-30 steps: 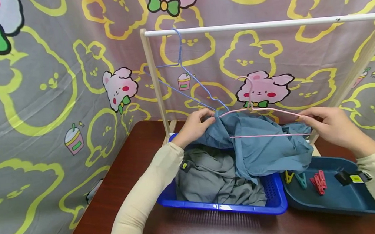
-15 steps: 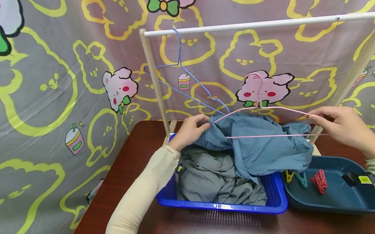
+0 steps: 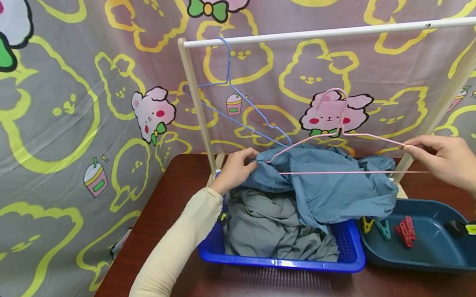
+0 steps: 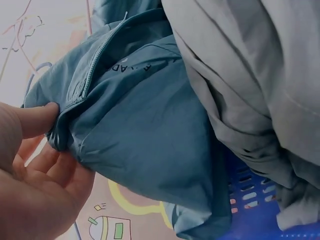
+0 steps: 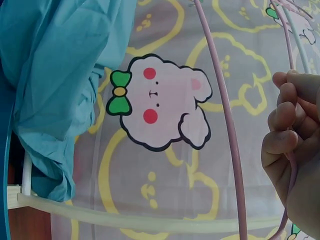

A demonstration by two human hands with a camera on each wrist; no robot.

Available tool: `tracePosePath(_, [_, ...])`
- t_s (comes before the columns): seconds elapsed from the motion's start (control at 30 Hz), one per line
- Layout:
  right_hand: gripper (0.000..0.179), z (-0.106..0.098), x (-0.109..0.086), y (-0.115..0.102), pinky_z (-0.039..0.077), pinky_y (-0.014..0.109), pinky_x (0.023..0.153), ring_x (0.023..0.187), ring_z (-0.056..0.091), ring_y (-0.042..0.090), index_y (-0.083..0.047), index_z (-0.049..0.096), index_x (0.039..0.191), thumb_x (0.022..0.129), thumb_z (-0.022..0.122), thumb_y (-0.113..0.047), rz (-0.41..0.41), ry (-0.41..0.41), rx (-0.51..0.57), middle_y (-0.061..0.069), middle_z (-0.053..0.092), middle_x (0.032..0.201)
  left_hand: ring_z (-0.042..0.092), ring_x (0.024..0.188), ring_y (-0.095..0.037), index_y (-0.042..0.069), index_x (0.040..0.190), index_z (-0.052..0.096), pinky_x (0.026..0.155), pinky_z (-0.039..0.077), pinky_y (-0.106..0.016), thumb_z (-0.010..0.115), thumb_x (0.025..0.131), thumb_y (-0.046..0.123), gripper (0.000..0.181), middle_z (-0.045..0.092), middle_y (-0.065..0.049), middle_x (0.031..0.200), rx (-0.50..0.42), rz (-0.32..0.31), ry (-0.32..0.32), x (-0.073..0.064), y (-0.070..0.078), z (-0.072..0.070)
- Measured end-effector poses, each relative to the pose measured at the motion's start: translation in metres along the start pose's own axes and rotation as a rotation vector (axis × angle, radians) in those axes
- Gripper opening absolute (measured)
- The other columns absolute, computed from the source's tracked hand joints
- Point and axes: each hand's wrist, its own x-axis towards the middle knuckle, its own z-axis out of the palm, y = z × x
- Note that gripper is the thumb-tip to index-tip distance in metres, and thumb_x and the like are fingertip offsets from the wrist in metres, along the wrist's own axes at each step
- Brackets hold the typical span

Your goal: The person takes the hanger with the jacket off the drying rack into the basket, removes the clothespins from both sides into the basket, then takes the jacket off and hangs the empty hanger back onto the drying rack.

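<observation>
My left hand (image 3: 234, 170) pinches the edge of a blue zippered garment (image 3: 336, 201). In the left wrist view, thumb and fingers grip the blue garment (image 4: 150, 130) beside its zipper (image 4: 95, 65), and dark lettering shows inside. My right hand (image 3: 445, 161) holds a pink clothes hanger (image 3: 342, 172) by its right shoulder, fingers curled round the wire of the hanger (image 5: 227, 115) in the right wrist view. The hanger's left end reaches the cloth near my left hand; its tip is hidden there. Its hook points up, off the rack.
A blue basket (image 3: 282, 261) holds grey cloth (image 3: 266, 226), with the blue garment across its back. To its right stands a dark tray (image 3: 436, 225) with red clothespins (image 3: 406, 232) and other pegs. A blue hanger (image 3: 227, 64) hangs from the rack's white bar (image 3: 338, 31).
My right hand and the pink hanger have moved right. My left hand has shifted left and slightly down with the garment edge, and the hanger's left end shows nearer to that hand.
</observation>
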Motion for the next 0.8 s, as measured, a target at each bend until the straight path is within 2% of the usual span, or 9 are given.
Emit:
tracePosePath(0.23, [0.021, -0.005, -0.006, 0.006, 0.030, 0.022, 0.046, 0.060, 0.039, 0.005, 0.004, 0.069, 0.099, 0.094, 0.061, -0.015, 0.078, -0.004, 0.017, 0.008, 0.061, 0.074, 0.062, 0.089, -0.016, 0.011, 0.102, 0.070, 0.075, 0.048, -0.031, 0.062, 0.092, 0.009, 0.013, 0.068, -0.002, 0.100, 0.037, -0.004, 0.020, -0.003, -0.006, -0.001])
tracePosePath(0.33, [0.022, -0.008, -0.011, 0.010, 0.030, 0.021, 0.047, 0.061, 0.039, 0.004, 0.004, 0.069, 0.099, 0.094, 0.061, -0.015, 0.108, 0.002, 0.026, -0.001, 0.060, 0.072, 0.063, 0.087, -0.018, 0.010, 0.099, 0.069, 0.071, 0.049, -0.031, 0.061, 0.093, 0.008, 0.011, 0.067, -0.004, 0.097, 0.036, -0.020, 0.005, -0.005, -0.011, -0.001])
tracePosePath(0.43, [0.022, -0.011, -0.016, 0.015, 0.032, 0.020, 0.047, 0.062, 0.041, 0.000, 0.005, 0.068, 0.100, 0.093, 0.062, -0.015, 0.132, 0.008, 0.048, -0.019, 0.055, 0.073, 0.065, 0.088, -0.021, 0.008, 0.095, 0.068, 0.069, 0.049, -0.030, 0.059, 0.092, 0.002, 0.011, 0.066, -0.006, 0.097, 0.047, -0.024, -0.028, -0.007, -0.016, -0.002])
tracePosePath(0.5, [0.023, -0.012, -0.019, 0.017, 0.033, 0.019, 0.047, 0.063, 0.041, -0.001, 0.006, 0.067, 0.100, 0.093, 0.062, -0.015, 0.147, 0.016, 0.062, -0.029, 0.051, 0.075, 0.065, 0.089, -0.022, 0.008, 0.088, 0.065, 0.068, 0.049, -0.029, 0.057, 0.091, -0.001, 0.012, 0.066, -0.008, 0.096, 0.068, -0.016, -0.063, -0.009, -0.019, -0.004])
tracePosePath(0.57, [0.024, -0.014, -0.022, 0.019, 0.033, 0.020, 0.046, 0.062, 0.041, -0.001, 0.008, 0.066, 0.101, 0.093, 0.061, -0.015, 0.165, 0.026, 0.072, -0.029, 0.051, 0.073, 0.065, 0.090, -0.021, 0.010, 0.081, 0.061, 0.067, 0.048, -0.027, 0.057, 0.089, -0.003, 0.015, 0.066, -0.007, 0.095, 0.103, 0.006, -0.102, -0.010, -0.021, -0.004])
tracePosePath(0.67, [0.026, -0.017, -0.025, 0.021, 0.031, 0.023, 0.045, 0.059, 0.039, 0.003, 0.010, 0.063, 0.102, 0.095, 0.058, -0.015, 0.202, 0.038, 0.079, -0.018, 0.051, 0.066, 0.058, 0.069, -0.014, 0.010, 0.069, 0.047, 0.061, 0.040, -0.024, 0.058, 0.088, -0.004, 0.026, 0.054, -0.002, 0.073, 0.136, 0.051, -0.204, -0.013, -0.022, -0.006])
tracePosePath(0.73, [0.026, -0.019, -0.027, 0.021, 0.030, 0.024, 0.044, 0.057, 0.037, 0.005, 0.010, 0.062, 0.102, 0.096, 0.057, -0.015, 0.214, 0.040, 0.079, -0.005, 0.049, 0.062, 0.048, 0.061, -0.010, 0.013, 0.067, 0.042, 0.063, 0.036, -0.026, 0.058, 0.087, -0.004, 0.032, 0.043, 0.002, 0.067, 0.144, 0.086, -0.291, -0.014, -0.022, -0.007])
tracePosePath(0.8, [0.026, -0.020, -0.029, 0.022, 0.030, 0.024, 0.045, 0.058, 0.037, 0.005, 0.010, 0.062, 0.102, 0.096, 0.056, -0.015, 0.223, 0.038, 0.080, 0.000, 0.049, 0.062, 0.034, 0.056, -0.011, 0.011, 0.065, 0.034, 0.061, 0.031, -0.026, 0.058, 0.087, -0.006, 0.036, 0.026, 0.001, 0.064, 0.128, 0.109, -0.388, -0.015, -0.022, -0.007])
